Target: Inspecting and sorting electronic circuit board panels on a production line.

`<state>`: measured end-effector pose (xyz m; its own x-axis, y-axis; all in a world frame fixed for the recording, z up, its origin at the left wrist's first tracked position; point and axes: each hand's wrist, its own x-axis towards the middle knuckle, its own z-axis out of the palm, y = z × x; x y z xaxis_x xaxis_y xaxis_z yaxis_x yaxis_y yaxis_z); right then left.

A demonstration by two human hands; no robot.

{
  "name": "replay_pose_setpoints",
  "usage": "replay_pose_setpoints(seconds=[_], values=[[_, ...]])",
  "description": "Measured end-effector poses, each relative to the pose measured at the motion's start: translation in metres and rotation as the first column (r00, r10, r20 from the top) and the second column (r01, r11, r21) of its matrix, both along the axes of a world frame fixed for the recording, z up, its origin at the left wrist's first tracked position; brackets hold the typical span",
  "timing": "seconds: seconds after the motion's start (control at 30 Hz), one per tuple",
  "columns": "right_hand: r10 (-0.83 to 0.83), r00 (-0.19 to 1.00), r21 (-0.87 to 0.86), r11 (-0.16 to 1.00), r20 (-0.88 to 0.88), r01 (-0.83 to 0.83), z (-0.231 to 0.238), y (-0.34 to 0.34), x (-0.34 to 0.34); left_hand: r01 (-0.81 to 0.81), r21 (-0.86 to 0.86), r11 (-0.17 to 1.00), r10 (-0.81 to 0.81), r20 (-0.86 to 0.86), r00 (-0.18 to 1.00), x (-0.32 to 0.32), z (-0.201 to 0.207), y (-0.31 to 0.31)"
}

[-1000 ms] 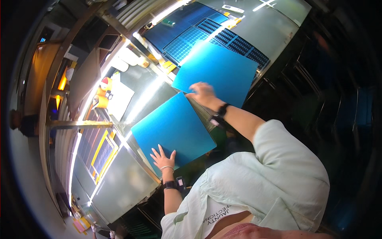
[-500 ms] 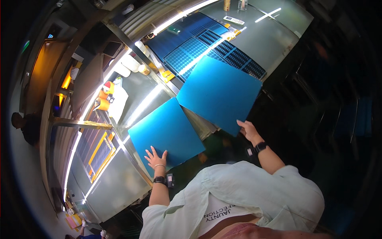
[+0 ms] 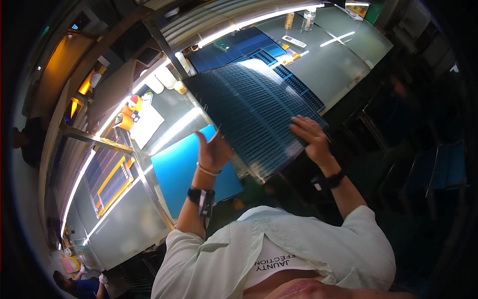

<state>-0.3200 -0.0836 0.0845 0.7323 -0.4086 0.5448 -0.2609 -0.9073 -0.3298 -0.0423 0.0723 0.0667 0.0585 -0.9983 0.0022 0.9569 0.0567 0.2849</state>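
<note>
A dark, glossy panel with rows of fine grid pattern lies tilted before me, its near corner toward my body. At its left edge is my left hand, open, thumb raised apart and the other fingers blurred; whether they touch the edge I cannot tell. My right hand rests on the panel's right edge with fingers stretched out, open; its thumb is hard to see. A plain bright blue sheet lies on the bench to the left, partly hidden behind my left hand and forearm.
Beyond the panel are dark patterned sheets and a remote control. A clear bottle stands at the back. On the left bench are white bottles, orange tape rolls and white paper. Another person is at lower left.
Where a plain blue sheet was under my right hand, the dark patterned panel now shows. My left hand has lifted off the left blue sheet and moved right and up to the panel's edge.
</note>
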Motion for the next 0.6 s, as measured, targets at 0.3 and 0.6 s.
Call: replay_pose_setpoints(seconds=[0.3, 0.6], values=[[0.146, 0.931, 0.264, 0.963, -0.333, -0.057, -0.092, 0.081, 0.059, 0.031, 0.461, 0.887, 0.087, -0.233, 0.969, -0.043, -0.143, -0.043], [0.24, 0.925, 0.44, 0.893, -0.295, -0.091, -0.097, 0.049, 0.067, -0.066, 0.401, 0.914, 0.152, -0.187, 0.971, -0.039, -0.146, -0.031]])
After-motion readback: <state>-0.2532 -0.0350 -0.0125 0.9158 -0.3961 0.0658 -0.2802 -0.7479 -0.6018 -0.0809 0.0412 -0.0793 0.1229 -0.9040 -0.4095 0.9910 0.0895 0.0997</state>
